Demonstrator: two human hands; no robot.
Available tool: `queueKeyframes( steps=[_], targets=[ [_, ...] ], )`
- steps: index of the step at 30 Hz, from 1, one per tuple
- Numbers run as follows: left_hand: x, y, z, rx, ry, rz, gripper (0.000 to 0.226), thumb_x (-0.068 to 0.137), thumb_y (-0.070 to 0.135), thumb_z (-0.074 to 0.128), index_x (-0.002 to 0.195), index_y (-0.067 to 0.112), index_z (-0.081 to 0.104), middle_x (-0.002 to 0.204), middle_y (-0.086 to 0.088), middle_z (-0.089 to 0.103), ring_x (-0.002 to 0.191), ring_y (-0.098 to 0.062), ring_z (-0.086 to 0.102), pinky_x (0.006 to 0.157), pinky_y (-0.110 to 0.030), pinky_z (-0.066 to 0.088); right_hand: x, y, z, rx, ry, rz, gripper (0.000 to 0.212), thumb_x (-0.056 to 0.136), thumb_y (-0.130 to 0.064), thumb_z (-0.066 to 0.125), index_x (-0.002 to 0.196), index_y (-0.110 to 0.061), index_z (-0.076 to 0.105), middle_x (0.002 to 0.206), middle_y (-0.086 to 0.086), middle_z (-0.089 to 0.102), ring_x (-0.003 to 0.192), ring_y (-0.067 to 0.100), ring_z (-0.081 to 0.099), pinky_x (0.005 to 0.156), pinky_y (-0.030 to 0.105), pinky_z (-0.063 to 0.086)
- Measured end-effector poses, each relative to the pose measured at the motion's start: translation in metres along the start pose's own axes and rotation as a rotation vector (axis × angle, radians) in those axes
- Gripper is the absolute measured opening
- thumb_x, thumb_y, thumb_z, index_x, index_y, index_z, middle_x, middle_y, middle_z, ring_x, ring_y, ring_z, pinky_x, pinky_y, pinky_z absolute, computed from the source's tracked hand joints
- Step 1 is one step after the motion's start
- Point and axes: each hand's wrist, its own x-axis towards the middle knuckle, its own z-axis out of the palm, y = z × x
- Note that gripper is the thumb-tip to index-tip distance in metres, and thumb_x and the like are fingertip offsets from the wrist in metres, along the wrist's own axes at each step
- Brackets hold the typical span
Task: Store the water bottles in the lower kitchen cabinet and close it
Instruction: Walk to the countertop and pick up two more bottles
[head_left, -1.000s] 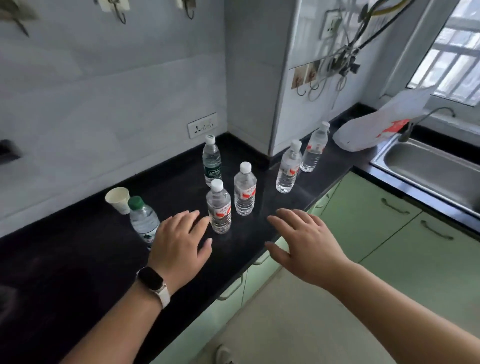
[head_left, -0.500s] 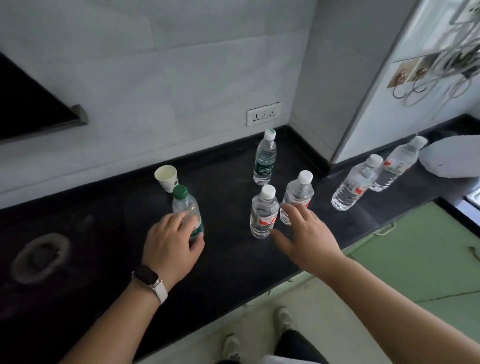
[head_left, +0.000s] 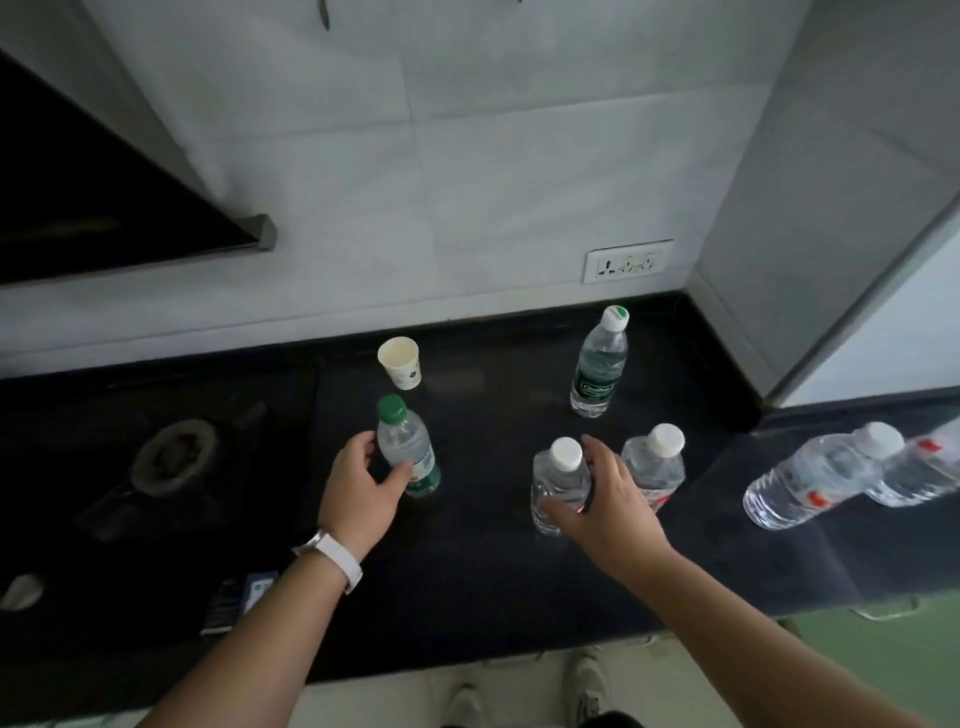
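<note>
Two shoes (head_left: 587, 686) show at the bottom edge on the pale floor, and at the lower right a part of the green lower cabinet (head_left: 883, 670) sits under the edge of the black counter (head_left: 493, 597). A dark blue packet (head_left: 239, 600) lies on the counter near the left forearm, which wears a white watch band (head_left: 340, 558).

Farther in, the left hand (head_left: 363, 488) has thumb and fingers curled around the green-capped bottle (head_left: 408, 452), which stands on the counter. The right hand (head_left: 605, 506) wraps around the near white-capped bottle (head_left: 558, 478), thumb in front and fingers behind it. Just beside this hand, on its right, stands the second white-capped bottle (head_left: 654, 462). A gas burner (head_left: 174, 457) is on the left side.

Well apart on the right, two more clear bottles (head_left: 810, 478) stand close together, the outer one partly cut by the frame. Behind all these, the green-labelled bottle (head_left: 600, 364) stands alone near the corner, and a paper cup (head_left: 400, 362) stands behind the green-capped bottle. A wall socket (head_left: 628, 261) is on the tiles above.
</note>
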Motion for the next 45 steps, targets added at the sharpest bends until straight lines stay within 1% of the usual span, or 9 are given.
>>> queueKeyframes(
  steps=[4, 7, 13, 17, 20, 24, 30, 38, 45],
  targets=[
    [0.011, 0.003, 0.007, -0.088, -0.010, -0.055, 0.053, 0.079, 0.034, 0.083, 0.122, 0.034, 0.052, 0.117, 0.016, 0.059, 0.105, 0.001, 0.058, 0.089, -0.027, 0.049, 0.011, 0.008, 0.004, 0.072, -0.098, -0.024, 0.091, 0.072, -0.038, 0.082, 0.147, -0.021, 0.033, 0.142, 0.001, 0.046, 0.129, 0.018, 0.046, 0.103, 0.036, 0.042],
    [0.015, 0.003, 0.014, -0.124, -0.034, -0.096, 0.061, 0.078, 0.033, 0.085, 0.126, 0.036, 0.047, 0.122, 0.014, 0.059, 0.108, -0.002, 0.058, 0.090, -0.028, 0.048, 0.014, 0.015, 0.008, 0.106, -0.129, 0.000, 0.092, 0.071, -0.036, 0.083, 0.147, -0.024, 0.032, 0.141, 0.000, 0.047, 0.128, 0.018, 0.047, 0.102, 0.036, 0.042],
    [0.021, -0.003, 0.023, -0.145, -0.001, -0.128, 0.064, 0.077, 0.031, 0.086, 0.124, 0.043, 0.045, 0.116, 0.018, 0.061, 0.106, -0.005, 0.059, 0.079, -0.021, 0.044, 0.018, 0.022, 0.012, 0.127, -0.128, 0.014, 0.076, 0.070, -0.037, 0.083, 0.132, -0.030, 0.040, 0.120, -0.010, 0.053, 0.108, 0.014, 0.057, 0.084, 0.027, 0.044],
    [0.023, -0.005, 0.022, -0.137, 0.026, -0.124, 0.064, 0.072, 0.033, 0.089, 0.120, 0.041, 0.048, 0.109, 0.017, 0.064, 0.099, 0.000, 0.061, 0.079, -0.024, 0.049, 0.017, 0.016, 0.015, 0.131, -0.101, 0.032, 0.072, 0.068, -0.035, 0.084, 0.128, -0.028, 0.045, 0.117, -0.009, 0.058, 0.105, 0.014, 0.058, 0.089, 0.038, 0.051],
    [0.020, -0.004, 0.022, -0.137, 0.059, -0.116, 0.061, 0.070, 0.033, 0.090, 0.114, 0.043, 0.048, 0.102, 0.017, 0.065, 0.092, 0.001, 0.063, 0.070, -0.018, 0.048, 0.014, 0.009, 0.019, 0.131, -0.074, 0.036, 0.068, 0.067, -0.034, 0.085, 0.124, -0.028, 0.047, 0.114, -0.008, 0.059, 0.103, 0.015, 0.059, 0.087, 0.043, 0.052],
    [0.016, -0.004, 0.017, -0.190, 0.087, -0.126, 0.057, 0.069, 0.029, 0.089, 0.105, 0.046, 0.049, 0.098, 0.017, 0.065, 0.089, 0.002, 0.064, 0.066, -0.016, 0.047, 0.009, -0.002, 0.024, 0.164, -0.040, 0.040, 0.066, 0.066, -0.035, 0.085, 0.117, -0.038, 0.043, 0.109, -0.013, 0.061, 0.101, 0.012, 0.060, 0.085, 0.038, 0.051],
    [0.004, -0.004, -0.012, -0.277, 0.121, -0.071, 0.056, 0.066, 0.032, 0.091, 0.105, 0.044, 0.054, 0.101, 0.015, 0.068, 0.089, 0.002, 0.066, 0.074, -0.023, 0.054, 0.008, -0.028, 0.035, 0.244, -0.050, -0.021, 0.071, 0.061, -0.045, 0.083, 0.116, -0.050, 0.039, 0.108, -0.016, 0.062, 0.098, 0.003, 0.062, 0.083, 0.032, 0.052],
    [-0.047, 0.005, -0.068, -0.437, 0.321, -0.114, 0.060, 0.053, 0.044, 0.084, 0.108, 0.040, 0.060, 0.104, 0.015, 0.072, 0.093, 0.002, 0.068, 0.079, -0.026, 0.057, 0.008, -0.082, 0.053, 0.384, -0.238, -0.224, 0.064, 0.055, -0.049, 0.079, 0.099, -0.074, 0.039, 0.101, -0.032, 0.060, 0.091, -0.010, 0.061, 0.062, 0.006, 0.047],
    [-0.131, -0.010, -0.105, -0.443, 0.654, -0.251, 0.052, 0.065, 0.027, 0.087, 0.112, 0.031, 0.066, 0.105, 0.010, 0.075, 0.096, -0.009, 0.072, 0.079, -0.029, 0.058, -0.005, -0.121, 0.074, 0.466, -0.517, -0.393, 0.065, 0.056, -0.046, 0.081, 0.096, -0.076, 0.040, 0.103, -0.033, 0.060, 0.092, -0.008, 0.062, 0.065, 0.006, 0.048]
  ],
)
